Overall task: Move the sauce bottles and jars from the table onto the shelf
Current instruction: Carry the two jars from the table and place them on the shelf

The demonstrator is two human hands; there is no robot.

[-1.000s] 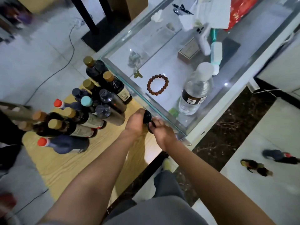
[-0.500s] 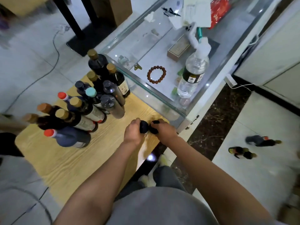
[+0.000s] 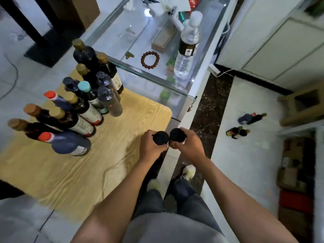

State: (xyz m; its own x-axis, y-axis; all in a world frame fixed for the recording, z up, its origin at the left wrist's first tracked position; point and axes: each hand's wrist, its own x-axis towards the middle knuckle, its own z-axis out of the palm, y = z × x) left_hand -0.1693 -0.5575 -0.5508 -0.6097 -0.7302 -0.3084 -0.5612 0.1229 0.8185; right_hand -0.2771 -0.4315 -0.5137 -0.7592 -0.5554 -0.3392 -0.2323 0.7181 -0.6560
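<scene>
- Carrying two dark-capped containers at once, the person does best to keep both upright and a little apart, so the caps do not knock as they go to the shelf; this is my judgement of the step.
- Both forearms reach up from the bottom of the frame and meet just below centre, wrists roughly level, knuckles toward the camera.
- The left hand [image 3: 152, 146] has its fingers curled round the left black-capped jar [image 3: 161, 137], gripping it below the cap.
- The right hand [image 3: 188, 146] grips the right black-capped jar [image 3: 178, 135] the same way; the two caps sit just beside each other, perhaps touching, though the dim view leaves that unsure.
- Whether these are jars or short bottles I cannot tell, since the hands hide their bodies.
- They are held over the right edge of the wooden table [image 3: 73, 169], beside the white counter edge.
- Farther off, at left of centre, the cluster of sauce bottles [image 3: 84, 109] stands on the table, awaiting its turn.
- At right of centre, two groups of bottles [image 3: 245, 124] already rest on a pale surface, probably the shelf.
</scene>
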